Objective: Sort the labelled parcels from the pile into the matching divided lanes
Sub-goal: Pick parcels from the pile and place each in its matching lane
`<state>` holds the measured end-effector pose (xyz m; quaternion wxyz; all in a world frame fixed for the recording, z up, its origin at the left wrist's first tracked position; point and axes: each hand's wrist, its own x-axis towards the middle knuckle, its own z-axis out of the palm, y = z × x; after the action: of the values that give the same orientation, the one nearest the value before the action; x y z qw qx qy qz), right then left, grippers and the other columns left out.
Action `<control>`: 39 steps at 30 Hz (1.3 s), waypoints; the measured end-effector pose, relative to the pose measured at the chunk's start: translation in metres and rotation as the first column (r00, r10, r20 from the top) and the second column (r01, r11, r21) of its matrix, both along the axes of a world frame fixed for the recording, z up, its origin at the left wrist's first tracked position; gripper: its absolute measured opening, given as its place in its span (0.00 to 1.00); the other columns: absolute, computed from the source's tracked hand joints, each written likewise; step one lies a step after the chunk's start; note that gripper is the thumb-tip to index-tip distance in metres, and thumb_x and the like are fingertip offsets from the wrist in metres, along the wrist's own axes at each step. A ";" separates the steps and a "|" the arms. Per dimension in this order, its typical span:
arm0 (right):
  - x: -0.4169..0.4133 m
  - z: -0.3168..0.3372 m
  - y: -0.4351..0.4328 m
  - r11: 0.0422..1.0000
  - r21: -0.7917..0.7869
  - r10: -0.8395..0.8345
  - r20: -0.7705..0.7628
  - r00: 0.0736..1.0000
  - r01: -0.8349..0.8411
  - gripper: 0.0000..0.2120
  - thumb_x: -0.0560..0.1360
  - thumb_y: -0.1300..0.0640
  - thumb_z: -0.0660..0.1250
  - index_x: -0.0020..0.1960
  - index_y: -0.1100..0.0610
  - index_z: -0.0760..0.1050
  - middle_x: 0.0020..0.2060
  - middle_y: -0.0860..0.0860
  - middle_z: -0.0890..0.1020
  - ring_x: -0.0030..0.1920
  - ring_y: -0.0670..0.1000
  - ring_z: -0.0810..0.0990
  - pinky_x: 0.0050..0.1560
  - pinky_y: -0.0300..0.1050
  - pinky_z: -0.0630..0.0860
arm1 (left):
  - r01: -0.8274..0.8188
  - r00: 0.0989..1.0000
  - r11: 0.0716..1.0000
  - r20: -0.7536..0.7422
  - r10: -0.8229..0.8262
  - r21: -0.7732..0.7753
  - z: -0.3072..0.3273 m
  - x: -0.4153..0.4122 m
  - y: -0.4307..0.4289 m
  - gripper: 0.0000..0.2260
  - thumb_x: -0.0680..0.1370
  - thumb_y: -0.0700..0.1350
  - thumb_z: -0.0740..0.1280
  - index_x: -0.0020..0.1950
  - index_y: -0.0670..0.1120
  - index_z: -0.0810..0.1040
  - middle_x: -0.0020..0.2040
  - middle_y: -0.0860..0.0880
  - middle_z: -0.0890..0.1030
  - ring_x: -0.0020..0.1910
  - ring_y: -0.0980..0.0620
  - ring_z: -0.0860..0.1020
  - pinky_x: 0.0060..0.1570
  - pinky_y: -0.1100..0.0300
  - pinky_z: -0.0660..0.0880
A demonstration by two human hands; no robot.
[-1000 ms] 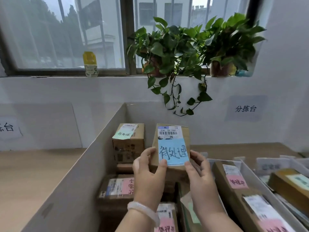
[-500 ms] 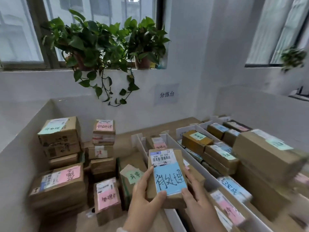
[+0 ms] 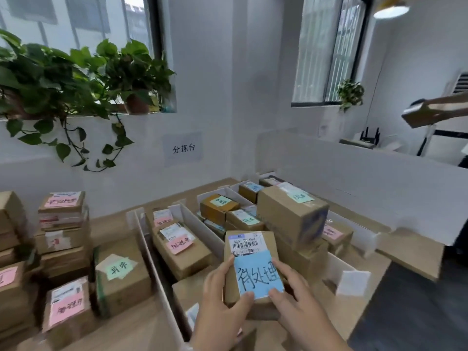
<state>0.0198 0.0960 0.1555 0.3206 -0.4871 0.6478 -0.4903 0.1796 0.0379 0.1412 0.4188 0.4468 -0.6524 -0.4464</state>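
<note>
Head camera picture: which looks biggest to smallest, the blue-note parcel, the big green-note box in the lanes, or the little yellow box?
Tied first: big green-note box and blue-note parcel, about alike; the parcel is nearer the camera, so unsure.
Smallest: little yellow box.

Pile (image 3: 63, 239) sits left on the tabletop (image 3: 114, 225), stacked several high. Lanes (image 3: 152, 262) are just right of it, running away from camera and split by upright dividers (image 3: 200, 228), with parcels in each. Large box (image 3: 291, 214) sits on top of other parcels in the right-hand lanes. Held parcel (image 3: 253, 269) is front centre, above the lanes' near end, with the left grip (image 3: 220, 307) on its left side and the right grip (image 3: 301, 312) on its right. Wall sign (image 3: 183, 148) is behind the lanes. Potted plants (image 3: 76, 79) are on the sill, back left. Partition (image 3: 354, 173) runs along the lanes' right.
</note>
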 end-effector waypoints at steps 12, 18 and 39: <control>-0.239 0.001 0.132 0.954 -0.028 -0.300 -0.095 0.949 0.299 0.23 0.76 0.56 0.67 0.60 0.30 0.67 0.62 0.40 0.71 0.62 0.38 0.71 0.52 0.26 0.67 | 0.266 0.964 0.964 -0.006 -0.266 0.017 -0.005 -0.265 0.090 0.30 0.74 0.43 0.72 0.69 0.65 0.64 0.68 0.55 0.67 0.59 0.70 0.67 0.54 0.79 0.62; -0.307 -0.021 0.129 0.918 -0.019 -0.395 -0.003 0.918 0.395 0.22 0.77 0.56 0.66 0.60 0.30 0.70 0.63 0.40 0.72 0.62 0.40 0.73 0.53 0.34 0.73 | 0.350 0.937 0.936 0.002 -0.350 0.049 -0.015 -0.341 0.081 0.29 0.75 0.43 0.71 0.70 0.65 0.64 0.65 0.58 0.65 0.59 0.73 0.64 0.47 0.82 0.64; -0.504 -0.032 -0.095 0.944 0.063 -0.323 -0.020 0.946 0.324 0.23 0.77 0.56 0.66 0.63 0.31 0.69 0.62 0.42 0.76 0.60 0.39 0.75 0.50 0.35 0.76 | 0.289 0.957 0.951 -0.042 -0.286 0.113 -0.045 -0.526 -0.124 0.29 0.74 0.51 0.72 0.61 0.78 0.60 0.66 0.62 0.67 0.67 0.60 0.67 0.66 0.56 0.71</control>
<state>-0.4843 0.0009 0.1231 0.2487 -0.3657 0.7361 -0.5124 -0.3462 -0.0862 0.0964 0.3304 0.3654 -0.6776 -0.5461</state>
